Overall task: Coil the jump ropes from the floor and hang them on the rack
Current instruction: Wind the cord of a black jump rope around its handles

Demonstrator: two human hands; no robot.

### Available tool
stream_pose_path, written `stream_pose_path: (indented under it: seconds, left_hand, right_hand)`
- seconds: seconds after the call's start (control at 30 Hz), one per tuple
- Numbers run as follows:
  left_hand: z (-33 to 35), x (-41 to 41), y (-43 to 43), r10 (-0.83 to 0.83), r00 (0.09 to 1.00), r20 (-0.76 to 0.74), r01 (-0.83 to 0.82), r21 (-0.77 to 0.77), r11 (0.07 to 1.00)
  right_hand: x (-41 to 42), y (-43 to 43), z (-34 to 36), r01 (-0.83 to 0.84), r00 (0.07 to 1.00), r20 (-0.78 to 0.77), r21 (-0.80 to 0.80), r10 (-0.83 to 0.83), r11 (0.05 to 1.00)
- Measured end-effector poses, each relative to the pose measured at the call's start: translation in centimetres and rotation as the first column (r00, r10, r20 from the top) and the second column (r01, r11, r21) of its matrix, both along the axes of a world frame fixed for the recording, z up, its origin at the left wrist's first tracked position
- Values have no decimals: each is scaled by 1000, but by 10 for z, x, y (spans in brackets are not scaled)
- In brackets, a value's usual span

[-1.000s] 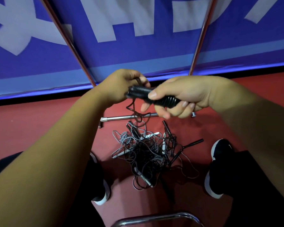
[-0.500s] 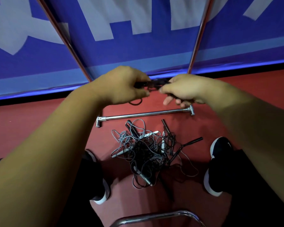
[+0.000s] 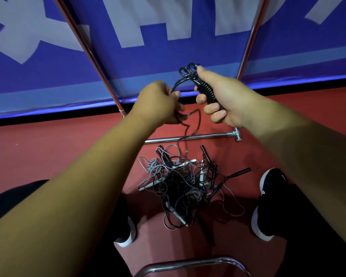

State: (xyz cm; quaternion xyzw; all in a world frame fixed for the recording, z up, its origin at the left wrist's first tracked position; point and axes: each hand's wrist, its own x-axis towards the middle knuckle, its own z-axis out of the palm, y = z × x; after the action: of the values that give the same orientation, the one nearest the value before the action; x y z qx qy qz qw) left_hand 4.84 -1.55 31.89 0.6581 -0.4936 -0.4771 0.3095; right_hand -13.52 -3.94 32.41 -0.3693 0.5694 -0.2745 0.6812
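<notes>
Right fingers (image 3: 201, 99): curled round a black jump rope bundle (image 3: 206, 89). Its wrapped coils are gripped in the right hand (image 3: 226, 100), the thumb is laid along the top, and short loops are seen poking out above the thumb.
Left fingers (image 3: 176, 95): closed on the loose cord (image 3: 196, 121) of the same rope, which is pinched in the left hand (image 3: 158, 105). The cord is led up in an arc from these fingers to the bundle, and a slack tail is hung below them toward the floor.
Banner (image 3: 168, 56): blue with pale lettering, seen behind both sets of fingers.
Floor (image 3: 48, 148): red, well below the fingers.
Rack (image 3: 250, 37): chrome uprights are slanted to either side behind the fingers, and its base bar (image 3: 198, 136) is laid on the floor beneath them.
Jump rope pile (image 3: 180, 182): tangled black and grey cords with black and white handles, heaped on the floor below the fingers, just on the person's side of the base bar.
Shoes (image 3: 268, 182): black with white soles, planted either side of the pile.
Chrome tube (image 3: 188, 263): curved, seen at the bottom edge, farthest from the fingers.
</notes>
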Motion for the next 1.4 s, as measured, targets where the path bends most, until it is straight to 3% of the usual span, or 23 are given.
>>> stream_pose_path:
  seconds: [0.03, 0.1, 0.27, 0.33, 0.4, 0.5, 0.63, 0.73, 0.77, 0.87, 1.0, 1.07, 1.13, 1.23, 1.3, 1.37, 1.4]
  left_hand:
    - [5, -1, 0, 25, 983, -181, -19, 34, 999]
    - [17, 4, 0, -27, 921, -388, 48, 47, 998]
    - [32, 20, 6, -400, 690, -603, 479, -35, 877]
    - [35, 17, 12, -492, 667, -559, 569, -44, 821]
    - [36, 11, 16, -514, 726, -458, 582, 10, 813]
    - [30, 3, 16, -495, 849, -188, 516, 91, 852]
    - [13, 3, 5, -220, 972, -82, 228, 103, 968]
    - [2, 7, -3, -64, 938, 341, 76, -21, 997]
    - [0, 7, -3, 2, 915, 404, 34, -82, 996]
    - [-1, 8, -3, 100, 955, 279, -51, -179, 983]
    - [9, 13, -9, 10, 987, -161, -23, -77, 997]
    - [21, 18, -9, -115, 921, -372, 122, -5, 993]
    - [31, 25, -5, -283, 844, -455, 324, 11, 946]
    - [39, 36, -1, -411, 838, -360, 442, 6, 897]
    - [40, 40, 1, -465, 880, -95, 463, -46, 885]
    - [42, 42, 2, -499, 853, 150, 517, -118, 848]
    - [42, 42, 3, -508, 837, 202, 539, -152, 828]
  right_hand:
    - [-1, -1, 0, 19, 1000, 13, 5, -19, 1000]
    - [-6, -3, 2, 55, 998, 35, 17, -55, 998]
    - [-16, -9, 7, 20, 993, 111, 44, -24, 999]
    - [-16, -9, 11, -58, 990, 131, 36, 53, 998]
    - [-16, -9, 15, -99, 984, 152, 34, 93, 994]
    - [-19, -8, 21, -85, 986, 147, 35, 79, 996]
    - [-21, -5, 20, -88, 994, 67, -14, 89, 996]
    - [-15, 0, 19, -122, 991, 44, -35, 123, 992]
    - [-14, 1, 19, -134, 990, 37, -45, 135, 990]
    - [-10, 1, 18, -131, 991, 7, -69, 131, 989]
    - [-10, -4, 13, -13, 1000, 16, -78, 15, 997]
    - [-15, -7, 10, 37, 999, 27, -79, -35, 996]
    - [-19, -9, 9, 57, 998, 32, -79, -55, 995]
    - [-19, -8, 10, 28, 1000, 10, -80, -27, 996]
    - [-17, -8, 11, -12, 998, -55, -109, 6, 994]
    - [-17, -8, 11, -45, 992, -126, -135, 28, 990]
    - [-17, -8, 12, -51, 991, -132, -132, 33, 990]
